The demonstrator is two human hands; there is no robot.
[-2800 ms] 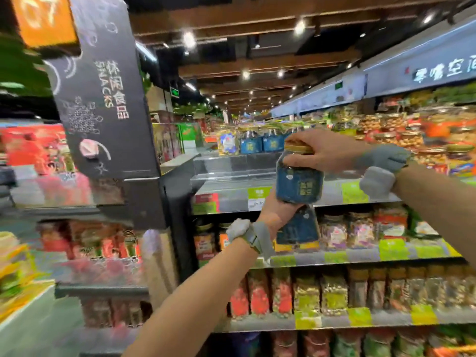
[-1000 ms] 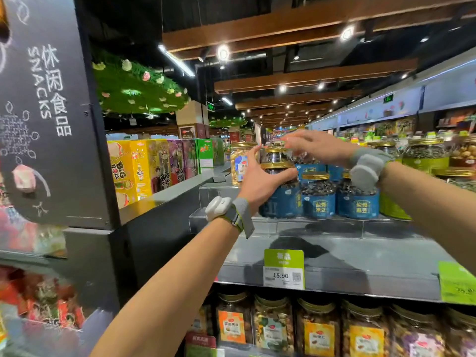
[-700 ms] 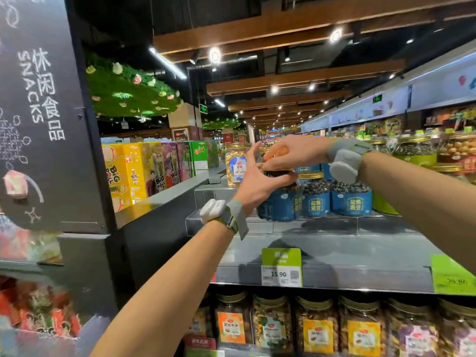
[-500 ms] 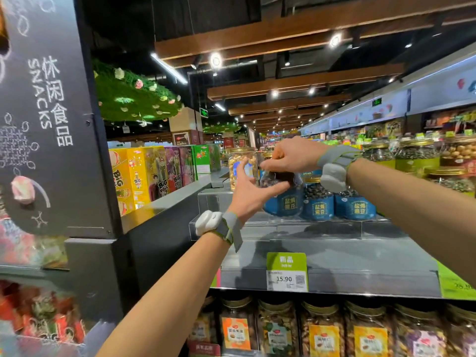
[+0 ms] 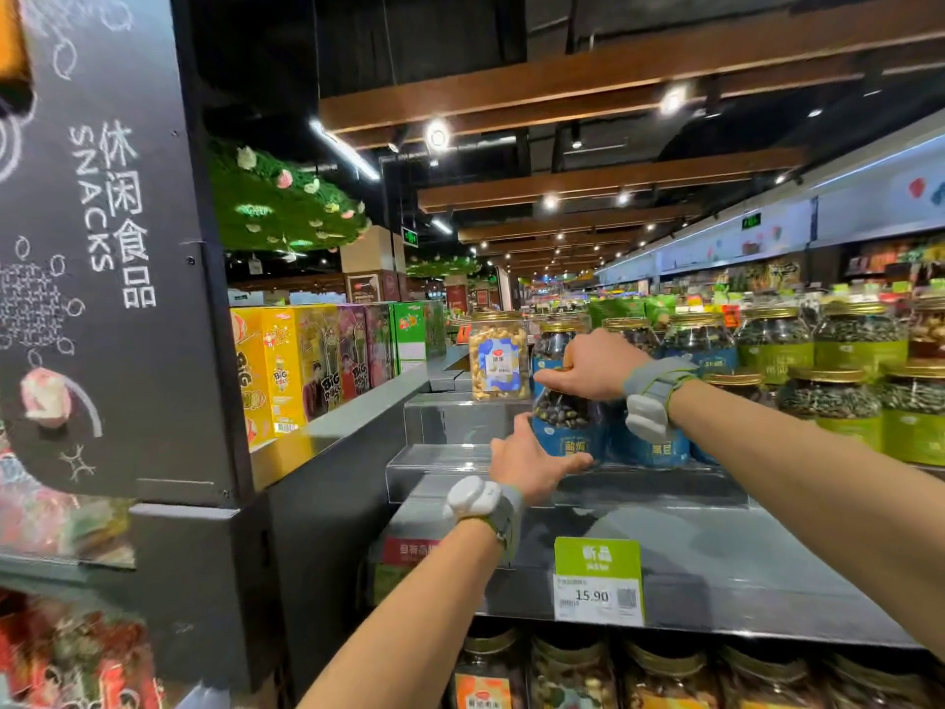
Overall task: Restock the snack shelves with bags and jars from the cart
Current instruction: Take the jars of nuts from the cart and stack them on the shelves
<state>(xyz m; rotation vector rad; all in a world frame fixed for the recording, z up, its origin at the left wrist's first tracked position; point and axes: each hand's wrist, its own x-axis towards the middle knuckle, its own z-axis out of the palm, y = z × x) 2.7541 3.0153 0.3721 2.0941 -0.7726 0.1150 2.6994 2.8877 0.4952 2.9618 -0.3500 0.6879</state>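
A clear jar of dark beans with a blue label [image 5: 565, 427] stands at the left end of a row on the clear acrylic step [image 5: 450, 465] of the top shelf. My right hand [image 5: 593, 365] grips the jar from above, covering its lid. My left hand [image 5: 532, 460] cups the jar's lower left side, fingers against the blue label. More blue-label jars [image 5: 659, 447] stand right beside it, partly hidden by my right wrist.
A jar of pale nuts [image 5: 498, 355] stands on the higher step behind. Green-label jars [image 5: 838, 401] fill the shelf to the right. The grey shelf front [image 5: 741, 570] carries a 15.90 price tag [image 5: 598, 580]. A black snacks sign panel [image 5: 102, 248] stands left; jars below.
The jar has come down from mid-air onto the acrylic step at the row's left end. Both hands stay on it; my left hand slid down to its base.
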